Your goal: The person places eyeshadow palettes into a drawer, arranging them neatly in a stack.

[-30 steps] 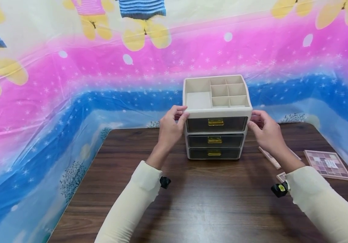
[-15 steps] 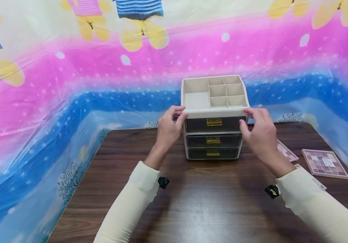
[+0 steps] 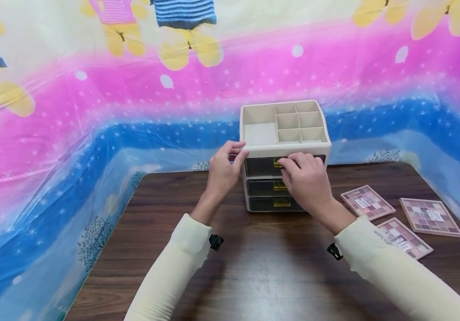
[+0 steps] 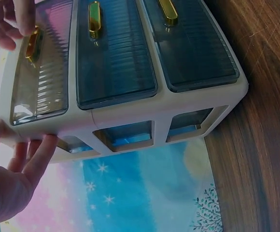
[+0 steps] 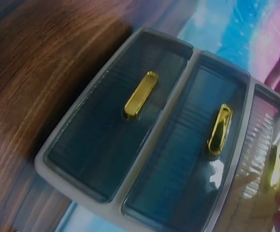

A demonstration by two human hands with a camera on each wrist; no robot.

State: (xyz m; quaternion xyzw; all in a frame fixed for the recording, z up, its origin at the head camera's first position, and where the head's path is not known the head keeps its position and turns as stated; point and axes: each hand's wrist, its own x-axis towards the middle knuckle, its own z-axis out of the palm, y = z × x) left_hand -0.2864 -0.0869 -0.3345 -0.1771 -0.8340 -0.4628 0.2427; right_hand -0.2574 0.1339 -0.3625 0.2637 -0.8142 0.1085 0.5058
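Note:
A cream drawer organizer (image 3: 286, 150) with three dark see-through drawers stands upright at the back of the table. My left hand (image 3: 225, 167) holds its upper left front corner; in the left wrist view the thumb lies at the front and the fingers (image 4: 39, 157) rest along the side. At the top drawer (image 3: 259, 166), my right hand (image 3: 309, 180) has curled fingers on the gold handle (image 3: 278, 162). Part of that handle (image 5: 277, 166) shows beside the fingertips in the right wrist view. All three drawers look closed.
Three pinkish makeup palettes lie to the right on the wooden table (image 3: 230, 276): one near the organizer (image 3: 367, 203), one at far right (image 3: 431, 217), one (image 3: 404, 238) partly behind the right sleeve. Patterned cloth (image 3: 197, 102) hangs behind the table.
My right hand has moved left from the organizer's right side, across its front corner, to the top drawer's handle. The left hand stays at the left corner. The palettes are less covered.

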